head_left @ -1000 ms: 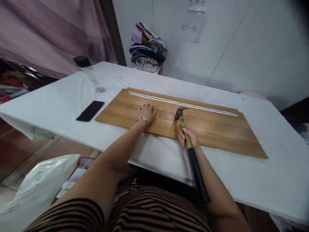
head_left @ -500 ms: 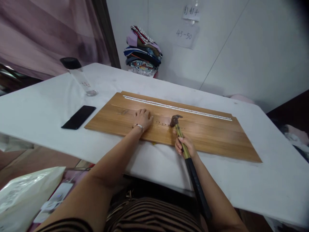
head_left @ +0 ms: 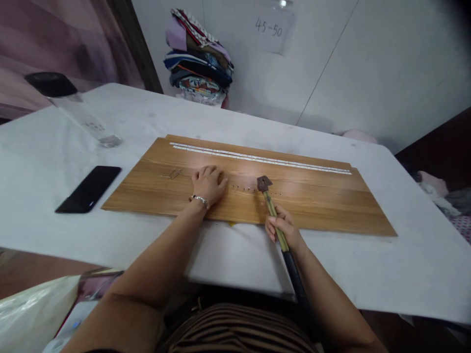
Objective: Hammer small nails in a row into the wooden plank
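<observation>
Left hand point(head_left: 209, 184): palm down on the wooden board point(head_left: 324, 201), fingers loosely spread and slightly bent, left of the board's middle. Right hand point(head_left: 284, 226): fingers wrapped around the handle of the claw hammer point(head_left: 282, 241), just off the board's near edge. Hammer head points toward the board's far edge, at the right end of a row of small nails point(head_left: 248, 189); contact unclear. Row runs between the hands. Loose nails point(head_left: 171, 173) lie left of the left hand, toward the board's left edge. Board rests on the white table point(head_left: 415, 255), set back from its near edge.
</observation>
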Demonstrator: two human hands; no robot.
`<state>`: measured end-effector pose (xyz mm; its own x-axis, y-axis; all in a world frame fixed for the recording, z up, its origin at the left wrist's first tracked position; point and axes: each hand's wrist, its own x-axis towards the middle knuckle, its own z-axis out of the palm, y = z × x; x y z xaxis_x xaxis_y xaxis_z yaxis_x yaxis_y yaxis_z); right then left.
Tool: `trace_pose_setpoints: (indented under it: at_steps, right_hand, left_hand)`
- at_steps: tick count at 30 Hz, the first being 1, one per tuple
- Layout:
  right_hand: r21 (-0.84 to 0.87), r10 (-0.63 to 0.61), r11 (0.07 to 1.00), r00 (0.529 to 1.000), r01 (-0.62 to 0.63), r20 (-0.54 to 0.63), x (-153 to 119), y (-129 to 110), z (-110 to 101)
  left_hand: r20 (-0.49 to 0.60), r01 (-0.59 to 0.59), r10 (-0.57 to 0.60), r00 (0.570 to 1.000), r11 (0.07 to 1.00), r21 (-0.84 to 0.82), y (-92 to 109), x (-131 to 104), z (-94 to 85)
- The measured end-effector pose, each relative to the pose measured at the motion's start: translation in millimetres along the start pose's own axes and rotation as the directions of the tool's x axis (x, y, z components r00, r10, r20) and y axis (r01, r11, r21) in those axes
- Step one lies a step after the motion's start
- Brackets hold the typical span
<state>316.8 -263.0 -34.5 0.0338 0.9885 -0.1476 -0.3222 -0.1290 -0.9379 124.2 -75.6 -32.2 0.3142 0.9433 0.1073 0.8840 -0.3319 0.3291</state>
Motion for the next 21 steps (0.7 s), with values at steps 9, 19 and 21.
trace_pose_setpoints:
  at_steps: [9,19,21]
  right_hand:
    - [0.093,-0.002,0.996,1.000,0.000,0.016,-1.0,-1.2,-6.2]
    - [-0.008,0.032,0.999,0.999,-0.032,-0.003,-2.5,-5.0,1.3]
    - [-0.008,0.031,0.999,1.000,-0.031,-0.008,-2.1,-3.9,1.2]
  left_hand:
    - [0.037,-0.026,0.026,0.999,1.000,-0.010,3.1,-3.2,-3.6]
    - [0.023,-0.045,0.044,0.999,0.999,0.003,-0.3,-2.1,-1.2]
    - [0.022,-0.044,0.044,0.999,0.999,0.005,-0.2,-2.3,-1.5]
